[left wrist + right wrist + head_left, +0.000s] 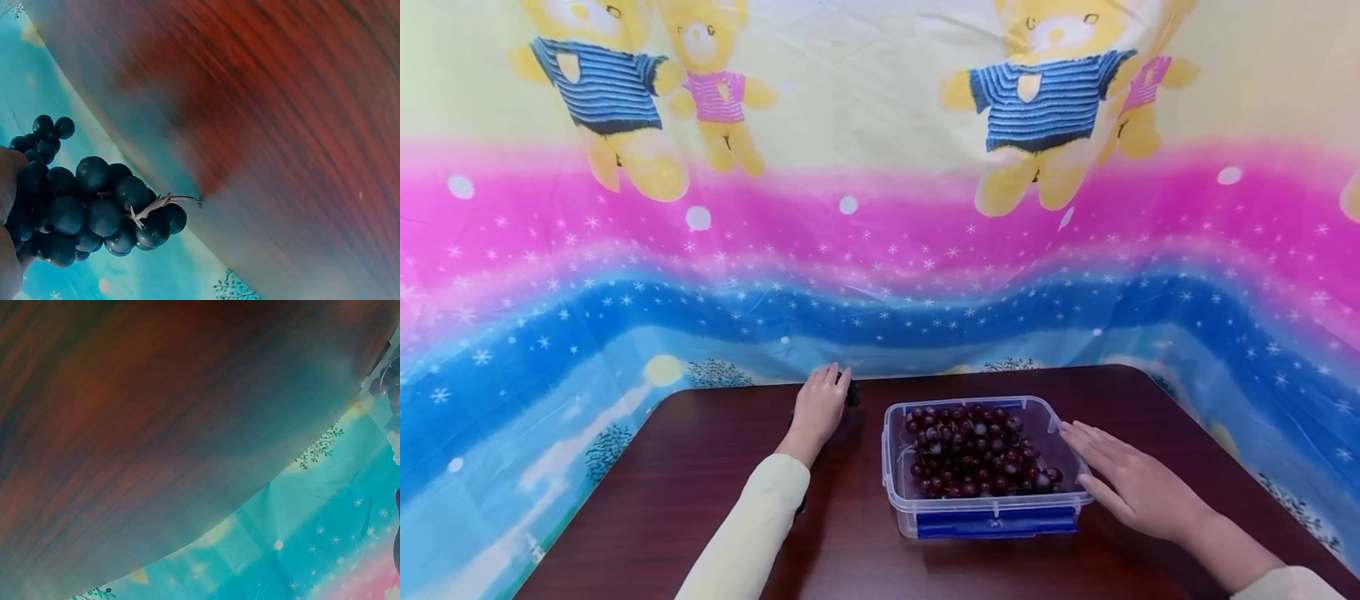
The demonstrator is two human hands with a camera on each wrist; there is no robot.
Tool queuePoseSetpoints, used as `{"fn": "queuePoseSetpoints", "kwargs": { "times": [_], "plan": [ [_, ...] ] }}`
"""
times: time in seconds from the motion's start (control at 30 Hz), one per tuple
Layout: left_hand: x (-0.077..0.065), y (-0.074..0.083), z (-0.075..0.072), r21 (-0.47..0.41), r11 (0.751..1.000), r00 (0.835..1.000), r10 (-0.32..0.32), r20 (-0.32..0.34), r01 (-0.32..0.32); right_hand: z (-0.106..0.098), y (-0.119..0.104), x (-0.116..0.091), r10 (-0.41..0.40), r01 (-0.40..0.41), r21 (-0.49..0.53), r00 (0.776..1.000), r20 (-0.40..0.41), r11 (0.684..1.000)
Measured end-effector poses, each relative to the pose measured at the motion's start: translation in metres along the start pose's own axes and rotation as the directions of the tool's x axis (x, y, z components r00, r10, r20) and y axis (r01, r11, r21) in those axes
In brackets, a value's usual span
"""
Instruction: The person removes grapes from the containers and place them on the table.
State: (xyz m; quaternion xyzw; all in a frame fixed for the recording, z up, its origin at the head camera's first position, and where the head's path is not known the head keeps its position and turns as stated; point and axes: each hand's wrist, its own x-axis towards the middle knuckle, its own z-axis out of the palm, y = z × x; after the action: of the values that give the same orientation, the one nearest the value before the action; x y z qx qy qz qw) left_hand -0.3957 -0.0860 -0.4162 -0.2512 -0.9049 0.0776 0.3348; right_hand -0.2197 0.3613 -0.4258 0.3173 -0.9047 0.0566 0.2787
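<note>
In the head view my left hand (822, 406) is near the back of the table, left of the box. It grips a bunch of black artificial-looking grapes (103, 215), mostly hidden by the hand from above; the left wrist view shows the brown stem at its end. A clear plastic box (1039, 442) stands to the right and holds many dark red grapes (966, 450). My right hand (1138, 483) touches the box's right rim with extended fingers. The right wrist view barely catches the grapes (394, 381) at its edge.
The dark brown wooden table (700, 492) has rounded back corners. A blue latch (996, 522) runs along the box's front side. Behind and beside the table hangs a curtain (850, 292) with bears and snowflakes.
</note>
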Motion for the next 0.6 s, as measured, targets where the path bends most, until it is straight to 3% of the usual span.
{"fn": "queuePoseSetpoints", "kwargs": {
  "times": [0.3,0.6],
  "plan": [
    [-0.001,0.002,0.013,0.034,0.999,0.999,-0.042,0.022,0.042,-0.001,-0.001,0.001,0.001,-0.001,-0.002,1.0,0.012,1.0],
    [0.0,0.006,0.017,0.03,0.996,0.995,-0.085,0.061,0.083,-0.001,-0.001,0.001,0.012,-0.012,-0.001,1.0,0.015,1.0]
  ]
}}
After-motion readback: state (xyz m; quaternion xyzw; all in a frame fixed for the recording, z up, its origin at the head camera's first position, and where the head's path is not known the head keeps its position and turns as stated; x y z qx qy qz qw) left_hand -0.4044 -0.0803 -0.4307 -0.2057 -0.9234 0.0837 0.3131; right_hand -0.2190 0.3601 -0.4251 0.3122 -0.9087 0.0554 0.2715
